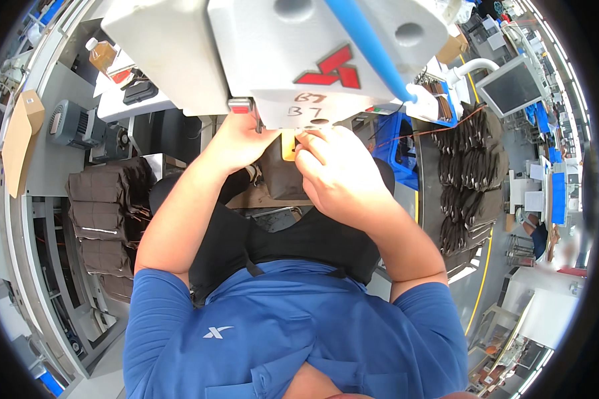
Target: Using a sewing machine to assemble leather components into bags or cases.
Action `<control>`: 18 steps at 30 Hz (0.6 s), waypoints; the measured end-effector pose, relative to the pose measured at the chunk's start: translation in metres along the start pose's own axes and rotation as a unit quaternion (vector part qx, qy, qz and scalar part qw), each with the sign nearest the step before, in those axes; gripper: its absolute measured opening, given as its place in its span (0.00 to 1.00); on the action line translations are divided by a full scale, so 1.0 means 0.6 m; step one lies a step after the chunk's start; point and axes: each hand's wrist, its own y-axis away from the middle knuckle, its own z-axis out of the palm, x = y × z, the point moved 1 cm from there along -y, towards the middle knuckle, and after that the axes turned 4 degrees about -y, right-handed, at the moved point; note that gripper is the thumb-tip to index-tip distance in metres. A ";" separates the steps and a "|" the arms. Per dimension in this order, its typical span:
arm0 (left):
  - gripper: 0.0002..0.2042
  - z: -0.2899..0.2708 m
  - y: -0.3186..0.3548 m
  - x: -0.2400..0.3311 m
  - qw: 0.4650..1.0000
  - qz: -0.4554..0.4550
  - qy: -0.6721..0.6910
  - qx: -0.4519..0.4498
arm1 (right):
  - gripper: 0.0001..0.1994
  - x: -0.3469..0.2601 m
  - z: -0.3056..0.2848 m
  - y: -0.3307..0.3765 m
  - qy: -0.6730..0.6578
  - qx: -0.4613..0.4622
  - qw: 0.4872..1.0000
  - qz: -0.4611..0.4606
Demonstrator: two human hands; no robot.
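Both arms reach up to the white head of what looks like a sewing machine [266, 53]. My left hand [243, 141] is at its lower edge, with the fingers hidden under it. Close by on the right, my right hand [333, 169] has its fingers curled and pressed together beside a small yellow plate [289, 145]. Whatever those fingertips hold is too small to make out. A dark brown piece of material [283, 176] hangs below the yellow plate, between the two hands and above my lap.
Stacked dark brown fabric pieces [106, 213] stand at the left, beside a grey motor [73, 124]. More brown pieces [469, 179] hang in rows at the right. Blue bins [400, 149] stand behind my right hand. A monitor [512, 85] is at the far right.
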 end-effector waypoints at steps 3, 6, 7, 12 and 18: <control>0.13 -0.003 0.005 0.020 0.999 0.030 0.031 -0.001 | 0.14 -0.001 0.005 0.002 0.020 0.034 0.999 -0.013; 0.14 -0.008 0.008 0.017 1.000 -0.017 0.020 -0.009 | 0.13 -0.003 0.003 -0.003 0.020 0.020 1.000 -0.008; 0.14 -0.009 0.008 0.016 1.000 -0.008 0.011 -0.011 | 0.13 -0.003 0.002 -0.004 0.019 0.023 1.000 -0.006; 0.17 -0.018 0.003 -0.012 0.994 0.098 -0.039 -0.036 | 0.11 -0.005 -0.001 -0.005 0.053 0.023 0.998 -0.033; 0.15 -0.026 0.007 -0.028 0.990 0.128 -0.061 -0.024 | 0.14 -0.006 0.005 -0.002 0.066 0.046 0.996 -0.036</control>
